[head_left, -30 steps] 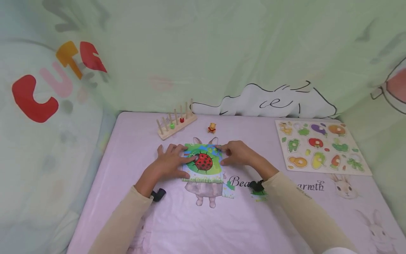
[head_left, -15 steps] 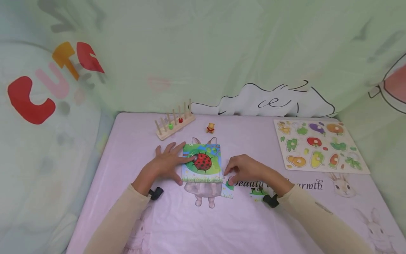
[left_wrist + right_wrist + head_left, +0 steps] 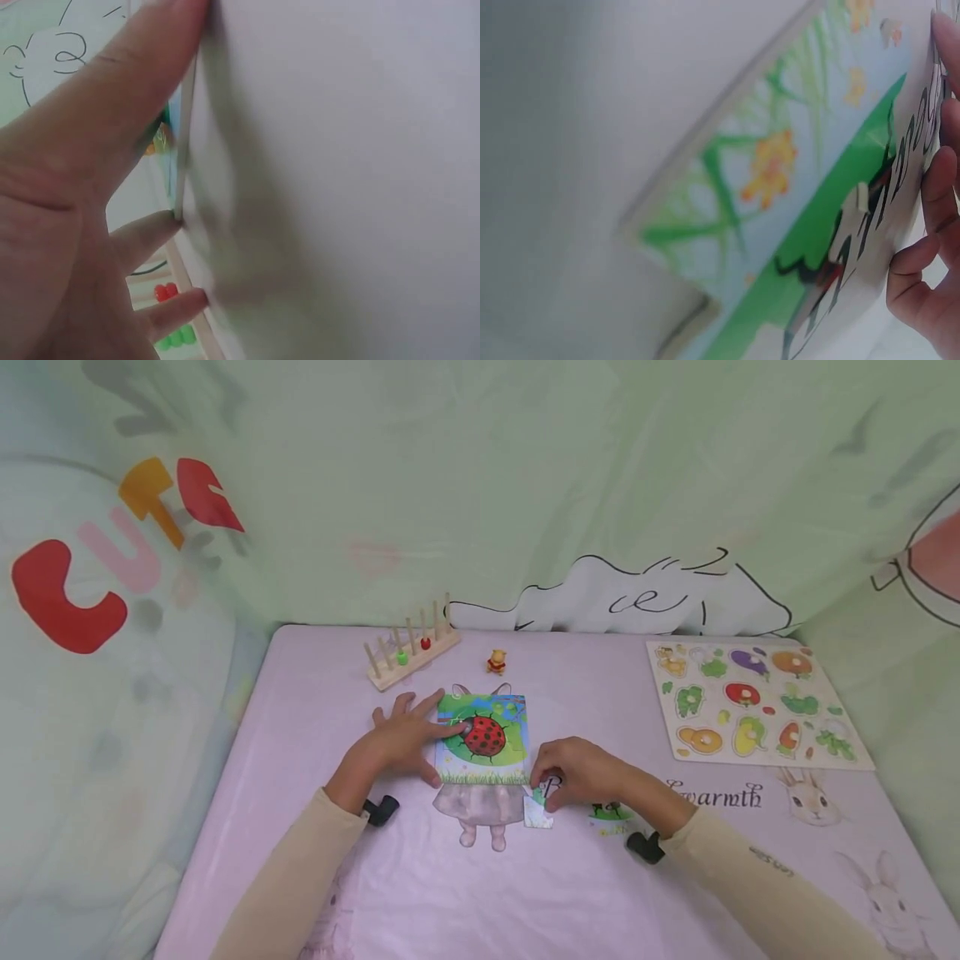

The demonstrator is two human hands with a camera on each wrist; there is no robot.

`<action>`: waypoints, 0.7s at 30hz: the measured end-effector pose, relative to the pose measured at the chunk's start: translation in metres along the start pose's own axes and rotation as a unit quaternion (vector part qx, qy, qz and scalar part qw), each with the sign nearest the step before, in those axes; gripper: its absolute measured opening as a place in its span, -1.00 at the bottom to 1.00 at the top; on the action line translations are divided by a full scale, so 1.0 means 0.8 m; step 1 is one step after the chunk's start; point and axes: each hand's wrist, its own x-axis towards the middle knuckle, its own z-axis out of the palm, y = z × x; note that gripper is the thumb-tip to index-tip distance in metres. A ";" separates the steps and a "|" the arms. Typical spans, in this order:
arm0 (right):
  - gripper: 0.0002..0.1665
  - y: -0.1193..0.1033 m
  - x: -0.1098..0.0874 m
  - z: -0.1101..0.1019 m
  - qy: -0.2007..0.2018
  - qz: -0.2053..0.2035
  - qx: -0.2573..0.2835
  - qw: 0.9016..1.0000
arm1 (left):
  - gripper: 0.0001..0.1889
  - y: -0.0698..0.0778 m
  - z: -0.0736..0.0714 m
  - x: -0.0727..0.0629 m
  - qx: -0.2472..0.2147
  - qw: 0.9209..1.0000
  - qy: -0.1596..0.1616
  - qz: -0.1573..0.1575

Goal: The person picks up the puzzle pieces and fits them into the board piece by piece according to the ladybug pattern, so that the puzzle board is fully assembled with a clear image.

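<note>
My left hand [image 3: 405, 735] lies spread at the left side of a square ladybug puzzle board [image 3: 487, 770], one finger on the ladybug's head and the thumb near the lower left corner. In the left wrist view, the board's edge [image 3: 180, 150] runs beside the thumb and fingers. My right hand [image 3: 581, 772] bends its thumb and fingers around the upper part of a small puzzle piece [image 3: 537, 814] just below the board's lower right corner. Another puzzle piece [image 3: 609, 814], green with black insect legs, lies under the right wrist; flowers and grass show on it [image 3: 769, 165] in the right wrist view.
A wooden peg stand [image 3: 414, 667] with green and red beads stands at the back left. Right of it is a small bear figure [image 3: 497, 662]. A vegetable puzzle board [image 3: 761, 706] lies at the right on the pink printed cloth [image 3: 480, 902].
My right hand has left the ladybug board's upper right corner and moved down to the small puzzle piece. My left hand stays at the board, which has shifted slightly.
</note>
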 end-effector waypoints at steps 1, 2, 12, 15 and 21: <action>-0.66 0.000 0.001 0.000 -0.001 0.001 0.007 1.000 | 0.05 0.001 -0.001 0.001 0.000 1.000 -0.003 -0.002; -0.66 0.000 0.001 0.000 -0.003 0.003 0.014 1.000 | 0.05 0.001 -0.002 0.001 -0.002 1.000 -0.006 -0.004; -0.69 0.008 0.006 -0.006 -0.002 -0.010 0.051 0.999 | 0.07 0.002 -0.002 0.007 -0.004 1.000 -0.018 -0.015; -0.71 0.009 0.008 -0.007 -0.009 0.003 0.064 0.998 | 0.06 0.002 -0.003 0.007 -0.007 1.000 -0.016 -0.012; -0.79 0.009 0.011 -0.013 -0.030 0.009 0.069 0.997 | 0.05 0.002 -0.003 0.006 -0.009 1.000 -0.016 -0.011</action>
